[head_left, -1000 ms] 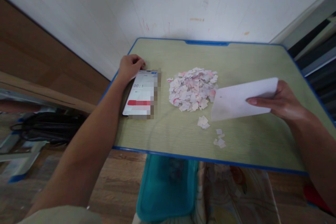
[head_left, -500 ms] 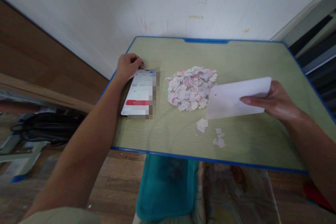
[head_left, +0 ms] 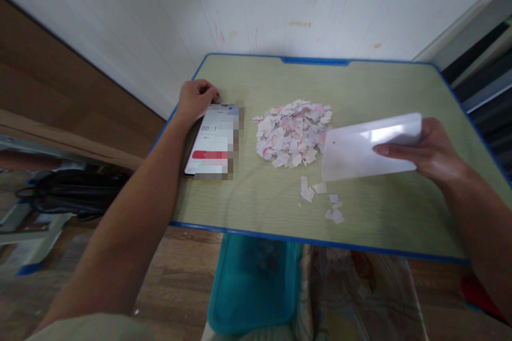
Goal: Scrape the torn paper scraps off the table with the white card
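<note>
My right hand (head_left: pixel 430 149) pinches a stiff white plastic sheet (head_left: pixel 360 152), thumb on its near face and fingers behind. The sheet has a small hole, and its left edge stands at the right side of a heap of torn paper scraps (head_left: pixel 294 133). Several loose scraps (head_left: pixel 335 216) lie below the sheet. Over at the table's left edge, my left hand (head_left: pixel 198 97) rests with its fingers curled in, beside the top end of a phone (head_left: pixel 210 138). The phone lies face up with a timer and a red button on its screen, its right side blurred out.
The pale green table (head_left: pixel 380 213) has a blue rim and stands against a white wall (head_left: pixel 256 5). Under its front edge is a teal plastic bin (head_left: pixel 256 298). A brown wooden panel (head_left: pixel 72 69) and a black bag (head_left: pixel 76 192) are on the left.
My right hand has drawn the plastic sheet a little to the right, away from the heap. A few scraps below its left edge have spread apart. My left hand has stayed put.
</note>
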